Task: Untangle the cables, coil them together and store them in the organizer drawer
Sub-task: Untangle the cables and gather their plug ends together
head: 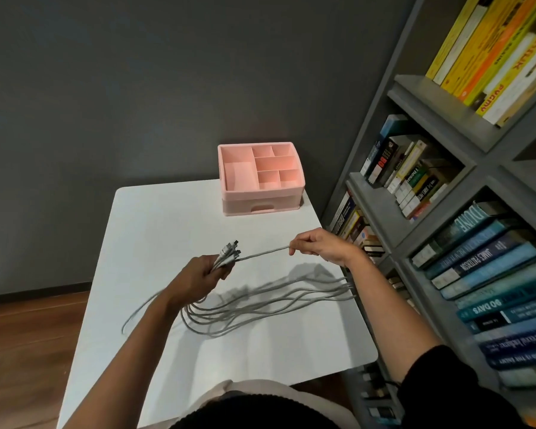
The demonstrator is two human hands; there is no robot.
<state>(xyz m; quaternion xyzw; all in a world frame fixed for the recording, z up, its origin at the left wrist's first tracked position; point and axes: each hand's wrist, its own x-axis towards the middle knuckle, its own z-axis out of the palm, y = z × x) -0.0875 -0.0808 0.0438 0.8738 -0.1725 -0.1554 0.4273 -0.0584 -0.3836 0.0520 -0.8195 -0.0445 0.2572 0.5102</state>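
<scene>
Step in hand: judging by the layout, untangling is nearly done and the ends are gathered; coiling has not begun.
Left hand (205, 275): fingers curled round the bunched connector ends (229, 250), which stick up out of the fist, near the middle of the white table (167, 218).
Right hand (321, 246): thumb and fingers pinch a single strand (263, 252) that runs straight across to the left hand's bundle.
Cables (260, 300): grey, lying in long loose waves on the near half of the table. They reach its right edge, and one loop hangs off the left side.
Pink organizer (229, 205): at the far edge of the table, well apart from both hands. Its drawer (262, 208) looks closed.
Next move calls for: drawing the strand clear, laying it with the rest, and winding all of them into one coil. A hand must be free to open the drawer.
Risk: loose loops may catch on the table edge.
</scene>
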